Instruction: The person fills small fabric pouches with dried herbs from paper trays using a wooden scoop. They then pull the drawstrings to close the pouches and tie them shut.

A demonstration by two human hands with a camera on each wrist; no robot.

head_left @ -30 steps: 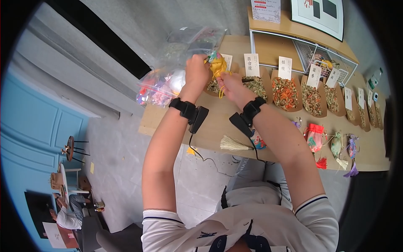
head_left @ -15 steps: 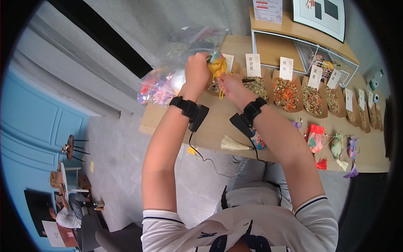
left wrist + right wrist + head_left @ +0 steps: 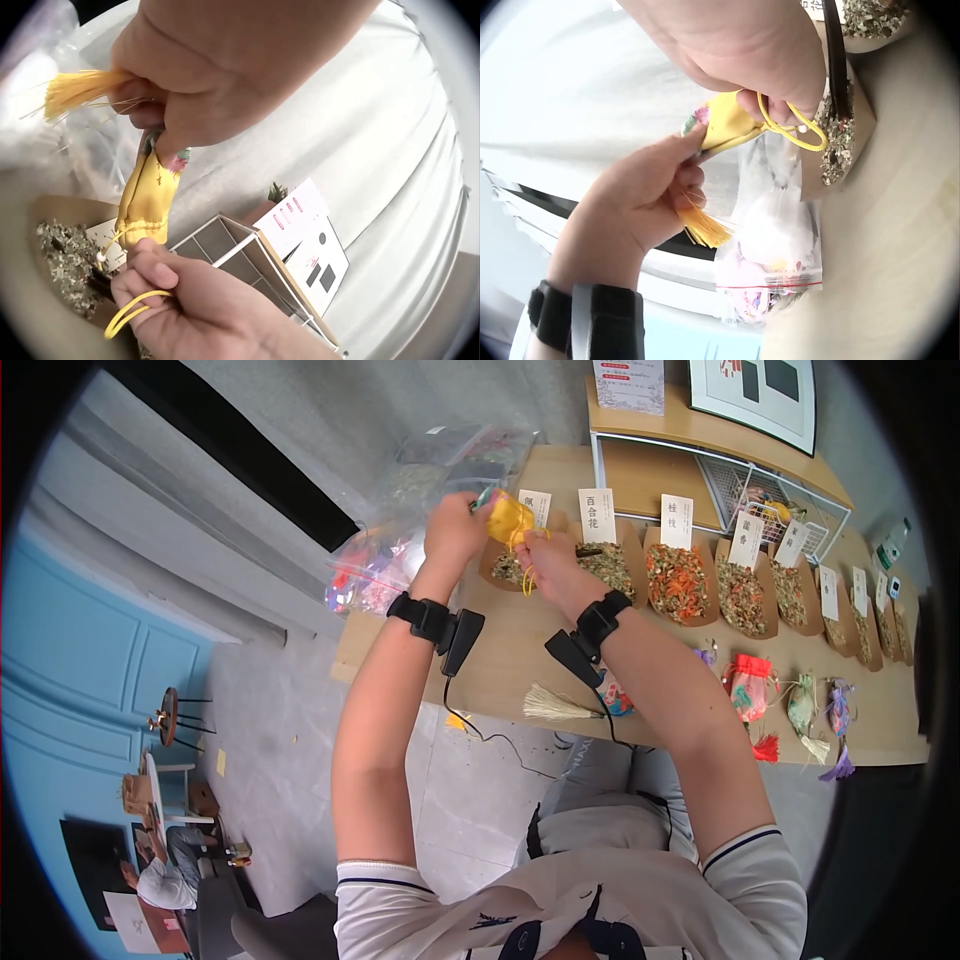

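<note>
Between my two hands a small yellow drawstring pouch [image 3: 512, 518] is stretched out above the table. My left hand [image 3: 455, 528] grips its bottom end, where pink and green embroidery shows beside the thumb. A yellow tassel [image 3: 81, 90] sticks out from the left fingers. The right hand [image 3: 550, 560] pinches the gathered neck, and a yellow cord loop [image 3: 799, 129] hangs from those fingers. Just under the pouch, a brown paper tray of dried herbs [image 3: 71, 266] stands on the table, with a dark utensil handle lying over it in the right wrist view.
Several labelled trays of dried herbs [image 3: 680, 582] run to the right. Clear zip bags [image 3: 375, 575] lie at the table's left end. Along the front edge are a cream tassel [image 3: 560, 702], a red pouch [image 3: 750, 688] and other pouches. Behind stands a wooden shelf [image 3: 660, 485].
My left hand has shifted slightly left and turned, drawing the pouch's bottom end that way. The pouch now lies more sideways; the right hand stays at its neck.
</note>
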